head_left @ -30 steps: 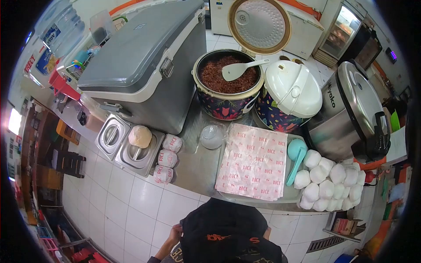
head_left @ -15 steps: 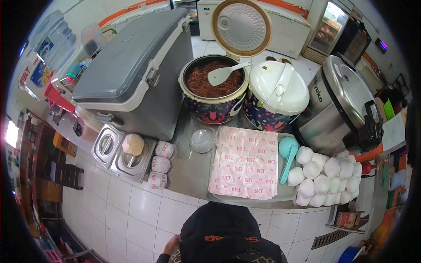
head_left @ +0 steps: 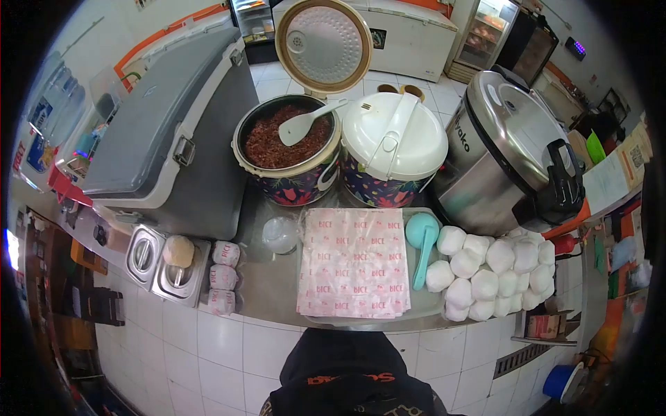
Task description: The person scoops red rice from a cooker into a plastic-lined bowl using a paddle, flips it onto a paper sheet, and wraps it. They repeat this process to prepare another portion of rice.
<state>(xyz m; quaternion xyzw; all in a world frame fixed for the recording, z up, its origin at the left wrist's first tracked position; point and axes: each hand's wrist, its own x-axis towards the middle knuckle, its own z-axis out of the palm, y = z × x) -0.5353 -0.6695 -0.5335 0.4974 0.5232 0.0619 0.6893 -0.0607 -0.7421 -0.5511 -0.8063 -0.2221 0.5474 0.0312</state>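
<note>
Neither of my hands shows now; only my dark clothing point(head_left: 340, 374) is visible below the counter. Nearest to me lies a stack of pink printed wrapping papers point(head_left: 355, 267). Beside it rests a turquoise rice scoop point(head_left: 422, 243). Many white rounded portions point(head_left: 485, 274) are piled on the right. Behind the papers, an open rice cooker point(head_left: 288, 184) holds dark reddish-brown rice point(head_left: 274, 139), with a white paddle point(head_left: 298, 130) lying on it. To the left are wrapped packets point(head_left: 223, 277) in a row and a pale ball point(head_left: 178, 251) on a steel container's lid point(head_left: 196, 284).
A closed patterned rice cooker point(head_left: 395, 139) and a large steel rice cooker point(head_left: 499, 166) line the back. A big grey cooler box point(head_left: 166, 132) stands at the left. Chest freezers point(head_left: 409, 41) and a glass-door fridge point(head_left: 485, 35) are beyond. A clear round item point(head_left: 280, 236) sits by the papers.
The view has shifted, so the counter items appear further left. A hand seen at the lower left beside my clothing is out of view now. The items themselves look unmoved.
</note>
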